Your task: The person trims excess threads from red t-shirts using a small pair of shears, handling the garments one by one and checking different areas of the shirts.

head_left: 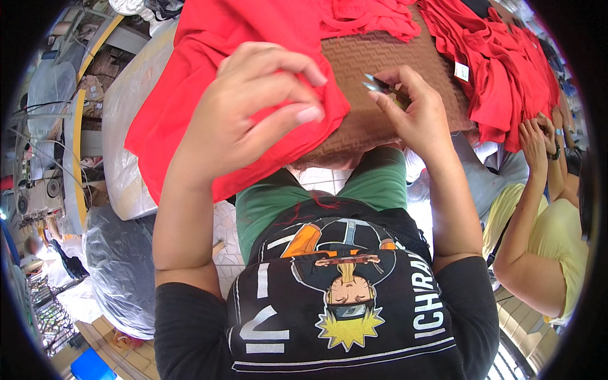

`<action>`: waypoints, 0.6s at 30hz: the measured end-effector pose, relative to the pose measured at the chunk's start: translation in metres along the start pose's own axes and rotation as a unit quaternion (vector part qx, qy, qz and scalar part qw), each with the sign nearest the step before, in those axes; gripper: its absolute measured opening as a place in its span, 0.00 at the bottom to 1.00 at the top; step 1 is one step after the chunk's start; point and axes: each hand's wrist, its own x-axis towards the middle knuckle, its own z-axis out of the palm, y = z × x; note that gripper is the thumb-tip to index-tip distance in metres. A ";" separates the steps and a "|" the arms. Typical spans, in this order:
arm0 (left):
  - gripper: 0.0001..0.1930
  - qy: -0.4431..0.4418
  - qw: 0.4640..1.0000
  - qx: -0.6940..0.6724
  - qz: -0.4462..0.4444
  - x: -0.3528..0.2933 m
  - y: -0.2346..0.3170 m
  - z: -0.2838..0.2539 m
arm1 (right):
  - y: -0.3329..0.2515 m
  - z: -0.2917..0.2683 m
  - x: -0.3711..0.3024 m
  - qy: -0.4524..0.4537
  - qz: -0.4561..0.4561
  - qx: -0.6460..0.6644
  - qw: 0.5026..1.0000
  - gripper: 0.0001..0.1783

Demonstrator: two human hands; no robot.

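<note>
My right hand (418, 117) is closed around a small pair of thread snips (375, 83), their two pale blade tips pointing left and slightly apart. My left hand (244, 104) hovers over a red garment (168, 130), fingers curved and apart, with nothing visible in the grasp. The red cloth spreads across the left side of a brown patterned tabletop (361, 130) and hangs over its near edge toward my lap. Between my two hands lies the garment's right edge. Part of the cloth is hidden behind my left hand and forearm.
More red cloth (373, 19) lies at the far edge, and a heap of red garments (494, 76) with a white label sits on the right. Beside it are another person's hands (538, 136). Plastic-wrapped bundles (130, 120) stand on the left.
</note>
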 end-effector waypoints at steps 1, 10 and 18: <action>0.06 -0.001 1.000 0.010 0.002 0.008 -0.006 0.012 | 0.000 -0.002 0.002 0.006 0.018 0.003 1.000 0.14; 0.13 -0.113 0.980 0.126 -0.105 -0.035 -0.012 0.051 | 0.008 -0.001 -0.005 0.026 0.068 0.029 0.997 0.18; 0.08 -0.185 0.954 0.018 -0.234 -0.089 0.007 0.060 | 0.001 0.016 0.005 0.008 0.035 0.081 0.996 0.17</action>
